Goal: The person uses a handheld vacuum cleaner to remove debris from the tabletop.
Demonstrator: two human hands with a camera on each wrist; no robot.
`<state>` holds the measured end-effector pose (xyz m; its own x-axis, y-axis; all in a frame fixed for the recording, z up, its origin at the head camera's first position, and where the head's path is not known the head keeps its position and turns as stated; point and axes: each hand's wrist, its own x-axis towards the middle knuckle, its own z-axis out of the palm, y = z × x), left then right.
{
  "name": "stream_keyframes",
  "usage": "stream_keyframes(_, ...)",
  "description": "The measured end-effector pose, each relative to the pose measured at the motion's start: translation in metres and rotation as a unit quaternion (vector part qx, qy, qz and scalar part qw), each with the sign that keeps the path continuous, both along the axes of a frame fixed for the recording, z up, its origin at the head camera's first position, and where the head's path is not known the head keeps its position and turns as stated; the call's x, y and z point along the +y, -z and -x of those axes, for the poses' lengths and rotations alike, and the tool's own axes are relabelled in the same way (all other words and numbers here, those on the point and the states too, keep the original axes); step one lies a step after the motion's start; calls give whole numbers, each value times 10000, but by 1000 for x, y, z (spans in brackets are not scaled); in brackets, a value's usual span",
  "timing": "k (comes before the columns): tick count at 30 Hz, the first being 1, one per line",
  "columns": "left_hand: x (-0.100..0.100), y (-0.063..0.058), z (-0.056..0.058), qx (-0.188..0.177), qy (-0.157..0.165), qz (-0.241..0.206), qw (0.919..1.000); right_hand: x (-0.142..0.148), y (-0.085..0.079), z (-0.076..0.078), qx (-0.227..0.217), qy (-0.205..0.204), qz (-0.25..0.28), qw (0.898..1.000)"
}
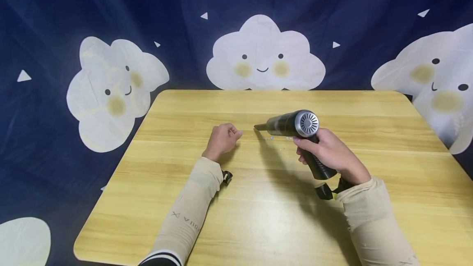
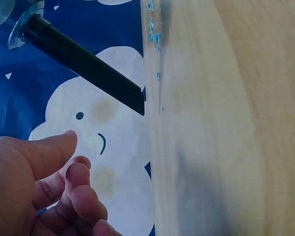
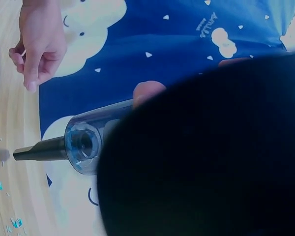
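My right hand [image 1: 334, 153] grips the handle of a black handheld vacuum cleaner [image 1: 286, 124]. Its narrow dark nozzle [image 2: 91, 71] points left and slants down close to the tabletop. Blue bits show inside the clear dust cup [image 3: 86, 145]. Small blue and clear scraps [image 2: 155, 37] lie in a loose line on the wood, under and to the right of the nozzle tip. Left of the nozzle, my left hand [image 1: 221, 139] hovers low with loosely curled fingers and nothing in them. In the right wrist view a large dark shape hides most of my right hand.
The light wood table [image 1: 148, 204] has rounded corners. Behind it and along its sides hangs a dark blue cloth [image 1: 177, 3] printed with white clouds and triangles. A small black wrist device [image 1: 227, 177] sits at the left cuff, another black one [image 1: 324, 191] at the right.
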<state>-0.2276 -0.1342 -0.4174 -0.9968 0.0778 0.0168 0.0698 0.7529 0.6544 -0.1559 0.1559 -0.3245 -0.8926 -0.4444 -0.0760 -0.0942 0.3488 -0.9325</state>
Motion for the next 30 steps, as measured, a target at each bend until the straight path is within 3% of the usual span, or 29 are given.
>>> stream_keyframes(30,0,0,0,39,23,35,10000,-3,0,-2,166,-61,-129,9998)
